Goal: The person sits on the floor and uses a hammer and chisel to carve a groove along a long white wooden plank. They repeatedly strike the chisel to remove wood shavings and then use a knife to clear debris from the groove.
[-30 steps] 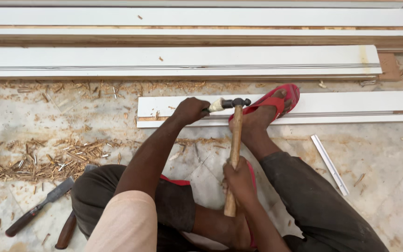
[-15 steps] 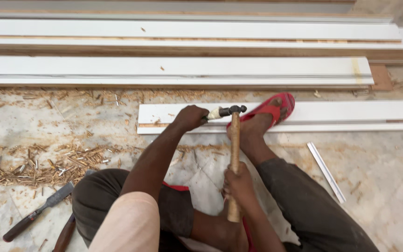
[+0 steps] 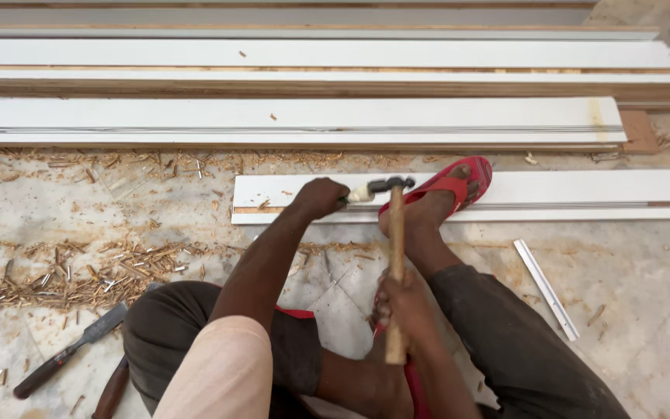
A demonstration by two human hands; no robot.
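My left hand is closed around a chisel with a pale handle, lying along the white board on the floor. My right hand grips the wooden handle of a hammer. The hammer's dark head rests against the chisel's end. My foot in a red sandal presses on the board just right of the hammer head.
Several long white boards are stacked across the far side. Wood shavings litter the stone floor at left. A chisel with a dark handle and another wooden handle lie at lower left. A thin white strip lies at right.
The hammer has stayed upright with its head at the chisel's end, dipping slightly toward it. Both hands keep their grips; the view has shifted a little.
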